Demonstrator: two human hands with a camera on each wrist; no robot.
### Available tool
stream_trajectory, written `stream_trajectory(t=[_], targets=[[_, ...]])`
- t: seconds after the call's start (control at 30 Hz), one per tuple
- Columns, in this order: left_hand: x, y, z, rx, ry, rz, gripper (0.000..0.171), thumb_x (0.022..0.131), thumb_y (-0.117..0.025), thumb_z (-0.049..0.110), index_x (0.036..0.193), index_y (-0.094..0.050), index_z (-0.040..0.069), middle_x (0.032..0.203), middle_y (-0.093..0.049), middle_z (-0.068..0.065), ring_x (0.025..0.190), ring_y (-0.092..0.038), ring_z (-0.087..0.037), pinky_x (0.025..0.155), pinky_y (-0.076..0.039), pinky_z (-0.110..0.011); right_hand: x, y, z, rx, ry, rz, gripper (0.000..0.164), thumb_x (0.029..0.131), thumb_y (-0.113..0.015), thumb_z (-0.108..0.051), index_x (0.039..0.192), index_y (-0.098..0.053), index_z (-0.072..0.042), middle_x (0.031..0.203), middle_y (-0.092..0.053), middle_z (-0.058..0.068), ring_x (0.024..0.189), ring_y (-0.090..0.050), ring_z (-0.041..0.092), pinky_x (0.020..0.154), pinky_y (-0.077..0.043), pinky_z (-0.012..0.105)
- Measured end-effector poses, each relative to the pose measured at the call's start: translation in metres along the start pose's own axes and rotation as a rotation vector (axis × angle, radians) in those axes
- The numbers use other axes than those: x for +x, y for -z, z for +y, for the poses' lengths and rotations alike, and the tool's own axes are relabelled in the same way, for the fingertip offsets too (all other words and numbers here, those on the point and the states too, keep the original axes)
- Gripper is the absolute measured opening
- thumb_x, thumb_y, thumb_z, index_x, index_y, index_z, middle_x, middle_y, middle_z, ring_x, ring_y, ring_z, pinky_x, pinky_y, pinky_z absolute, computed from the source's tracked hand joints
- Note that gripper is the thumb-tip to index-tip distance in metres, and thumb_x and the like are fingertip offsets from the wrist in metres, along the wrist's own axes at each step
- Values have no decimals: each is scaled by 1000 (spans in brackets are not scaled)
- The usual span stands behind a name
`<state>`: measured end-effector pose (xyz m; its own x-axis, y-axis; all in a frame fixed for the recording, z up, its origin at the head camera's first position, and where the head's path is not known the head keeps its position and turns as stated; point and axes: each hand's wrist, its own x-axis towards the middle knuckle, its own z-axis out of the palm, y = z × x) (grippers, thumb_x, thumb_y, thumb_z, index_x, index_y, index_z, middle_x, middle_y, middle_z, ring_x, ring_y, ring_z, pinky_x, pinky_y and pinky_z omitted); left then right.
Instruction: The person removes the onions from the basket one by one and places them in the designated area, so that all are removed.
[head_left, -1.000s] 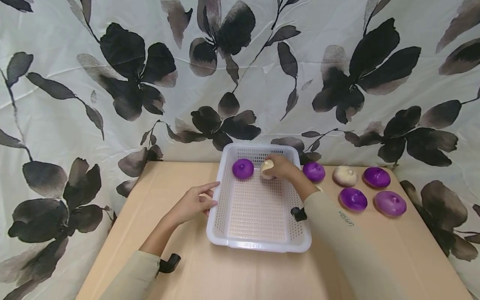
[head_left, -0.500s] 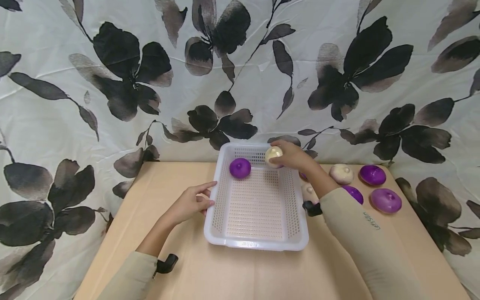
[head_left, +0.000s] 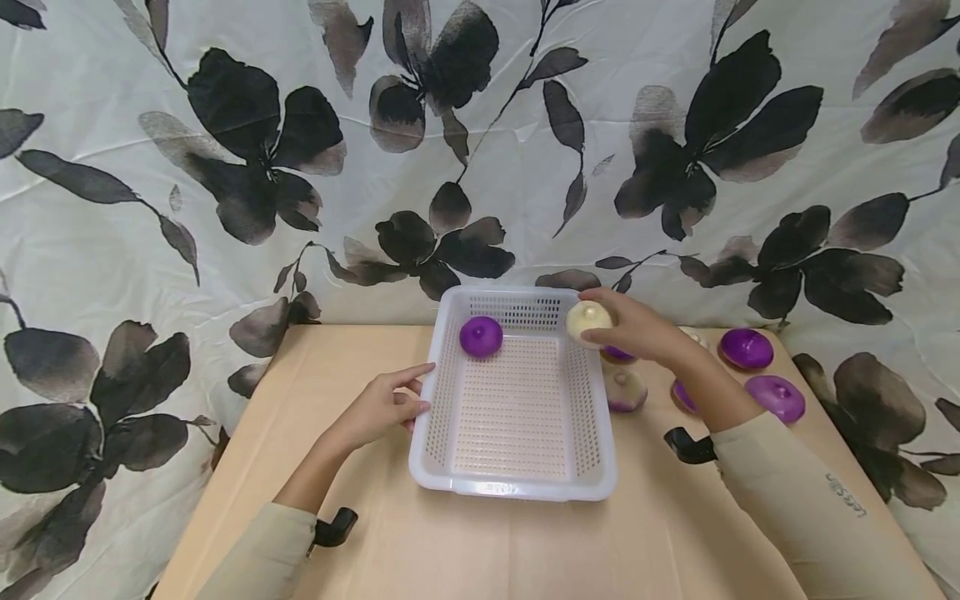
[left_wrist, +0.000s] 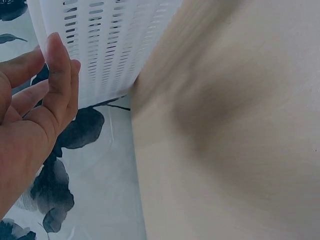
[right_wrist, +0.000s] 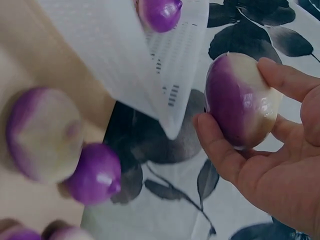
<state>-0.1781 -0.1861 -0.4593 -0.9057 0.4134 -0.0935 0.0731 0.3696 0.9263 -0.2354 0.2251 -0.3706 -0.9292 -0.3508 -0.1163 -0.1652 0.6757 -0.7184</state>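
Observation:
My right hand [head_left: 633, 327] grips a purple-and-white turnip [head_left: 588, 322] at the upper right rim of the white plastic basket [head_left: 513, 487]. The right wrist view shows the turnip [right_wrist: 240, 100] between thumb and fingers, one side purple, the other cream. Inside the basket, at its far left, sits a purple turnip [head_left: 481, 337]. My left hand [head_left: 378, 408] is at the basket's left side, its fingertips touching the rim and outer wall. Seen from the left wrist, those fingers [left_wrist: 59, 75] lie against the slotted wall [left_wrist: 102, 45], fairly straight.
Right of the basket, several turnips lie on the wooden table [head_left: 510, 550], among them a pale one [head_left: 626, 390], a purple one [head_left: 746, 348] and a lighter purple one [head_left: 776, 397]. My right forearm partly covers others. A floral cloth [head_left: 562, 167] hangs behind the table.
My right hand has lifted the turnip from the basket's far right part and carried it rightward to the rim. The left hand stays at the basket's side.

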Motion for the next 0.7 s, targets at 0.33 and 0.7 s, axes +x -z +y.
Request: stream_trajectory(t=[0.33, 0.7], targets=[[-1, 0, 2, 1, 4, 6, 64, 95, -66, -3, 155, -43, 0, 114, -59, -25, 76, -68, -18, 65, -64, -42, -49, 20, 32, -45, 101, -31, 72, 95, -76, -24, 153, -40, -3, 145, -51, 22, 126, -56, 40, 104, -53, 57], [-2, 0, 3, 8, -2, -6, 63, 96, -66, -3, 154, -42, -3, 115, -58, -27, 77, -68, -17, 66, -65, -45, -88, 16, 74, -10, 165, -197, 66, 89, -82, -28, 147, -53, -13, 139, -56, 11, 116, -55, 17, 92, -53, 25]])
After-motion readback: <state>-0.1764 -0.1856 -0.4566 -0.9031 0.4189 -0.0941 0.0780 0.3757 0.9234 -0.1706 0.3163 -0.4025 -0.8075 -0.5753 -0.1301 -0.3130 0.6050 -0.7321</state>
